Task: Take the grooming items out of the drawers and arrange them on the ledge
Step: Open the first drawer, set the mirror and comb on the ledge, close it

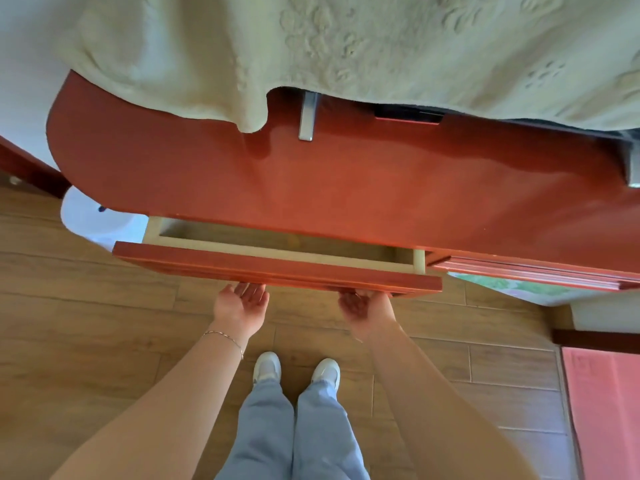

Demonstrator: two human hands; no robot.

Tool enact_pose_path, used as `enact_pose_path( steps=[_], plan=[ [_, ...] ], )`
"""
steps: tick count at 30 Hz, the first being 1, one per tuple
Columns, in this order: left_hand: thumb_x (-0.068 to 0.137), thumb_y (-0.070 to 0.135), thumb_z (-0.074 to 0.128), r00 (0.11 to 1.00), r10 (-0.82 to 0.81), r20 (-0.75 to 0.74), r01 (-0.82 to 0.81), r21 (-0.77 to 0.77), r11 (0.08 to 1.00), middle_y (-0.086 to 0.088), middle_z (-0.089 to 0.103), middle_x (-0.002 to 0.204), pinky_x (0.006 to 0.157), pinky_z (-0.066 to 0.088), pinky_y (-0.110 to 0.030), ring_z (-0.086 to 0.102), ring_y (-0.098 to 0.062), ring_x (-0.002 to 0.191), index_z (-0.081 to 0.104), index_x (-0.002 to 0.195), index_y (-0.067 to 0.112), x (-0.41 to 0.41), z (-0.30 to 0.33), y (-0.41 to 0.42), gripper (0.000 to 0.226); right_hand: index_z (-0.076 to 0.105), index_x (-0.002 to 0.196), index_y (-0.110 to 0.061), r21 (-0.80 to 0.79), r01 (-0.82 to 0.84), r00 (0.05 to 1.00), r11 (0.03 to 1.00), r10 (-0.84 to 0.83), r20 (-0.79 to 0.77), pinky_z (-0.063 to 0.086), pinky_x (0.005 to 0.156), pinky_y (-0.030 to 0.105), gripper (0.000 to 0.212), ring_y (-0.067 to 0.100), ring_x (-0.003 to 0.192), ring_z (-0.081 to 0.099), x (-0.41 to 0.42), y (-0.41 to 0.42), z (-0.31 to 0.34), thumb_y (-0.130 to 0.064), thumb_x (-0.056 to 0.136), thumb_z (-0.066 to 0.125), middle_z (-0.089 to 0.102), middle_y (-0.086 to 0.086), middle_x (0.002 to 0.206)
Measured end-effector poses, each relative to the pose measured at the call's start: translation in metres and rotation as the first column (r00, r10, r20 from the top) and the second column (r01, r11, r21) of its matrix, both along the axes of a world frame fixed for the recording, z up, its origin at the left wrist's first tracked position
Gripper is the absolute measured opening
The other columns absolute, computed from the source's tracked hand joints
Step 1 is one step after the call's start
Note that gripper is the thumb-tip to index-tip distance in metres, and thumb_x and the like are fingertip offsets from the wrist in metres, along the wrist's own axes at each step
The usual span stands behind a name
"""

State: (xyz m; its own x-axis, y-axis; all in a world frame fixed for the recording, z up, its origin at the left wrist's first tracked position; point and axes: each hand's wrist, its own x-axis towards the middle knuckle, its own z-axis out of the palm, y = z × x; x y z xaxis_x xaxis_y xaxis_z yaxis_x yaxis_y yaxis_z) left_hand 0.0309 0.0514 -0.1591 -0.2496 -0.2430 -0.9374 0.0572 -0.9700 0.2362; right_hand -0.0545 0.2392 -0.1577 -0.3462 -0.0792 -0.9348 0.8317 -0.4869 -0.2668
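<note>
Two bare hands reach palm-up under the lower edge of a drawer front (277, 268), which is pulled partly out from beneath a glossy reddish-brown ledge (346, 181). The left hand (240, 304) has its fingers tucked under the front left of centre, with a thin bracelet (225, 337) on its wrist. The right hand (367, 311) hooks under the same front further right; it is blurred, so how tightly it closes cannot be told. Both grips look loose, fingers curled up against the wood rather than clenched.

Just beyond the fingers, behind the front, a narrow strip of the drawer's pale interior (277, 242) shows; no grooming items can be made out in that gap. Above the grip, a cream embossed cloth (346, 46) hangs over the far part of the ledge, and a silver bar (307, 116) sticks out from under it. Right of the right hand sits another, closed drawer front (533, 271). Below the hands are white shoes (266, 367) on wood-plank floor (86, 306).
</note>
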Motion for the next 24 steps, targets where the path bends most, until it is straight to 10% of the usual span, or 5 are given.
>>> enact_pose_path(
  steps=[18,22,24],
  plan=[
    [0.102,0.023,0.020,0.995,0.007,0.103,-0.013,0.056,0.998,-0.017,0.025,0.152,0.115,0.022,-0.041,0.024,-0.030,0.140,0.019,0.145,0.001,0.092,0.012,0.029,0.048,0.058,0.099,0.001,-0.006,-0.118,0.992,0.993,0.118,0.041,0.053,0.080,0.028,0.019,0.023,0.085,0.058,0.094,0.046,-0.002,0.008,0.090,0.042,0.059,0.014,0.091],
    [0.102,0.020,0.021,0.987,-0.115,0.108,0.118,-0.020,0.993,-0.015,0.027,0.151,0.113,0.025,-0.043,0.029,-0.031,0.138,0.019,0.146,0.004,0.100,0.014,0.030,0.046,0.054,0.113,0.000,0.015,-0.150,0.988,0.989,0.149,0.041,0.052,0.077,0.026,0.026,0.022,0.094,0.059,0.099,0.051,-0.011,0.007,0.091,0.041,0.060,0.015,0.105],
    [0.102,0.010,0.022,0.905,-0.390,0.169,0.411,-0.116,0.904,-0.017,0.038,0.144,0.108,0.033,-0.040,0.038,-0.032,0.132,0.030,0.139,-0.001,0.102,0.011,0.035,0.040,0.053,0.116,0.000,0.161,-0.463,0.886,0.872,0.462,0.045,0.050,0.072,0.019,0.028,0.018,0.096,0.059,0.101,0.051,-0.011,0.006,0.092,0.042,0.062,0.012,0.109]
  ],
)
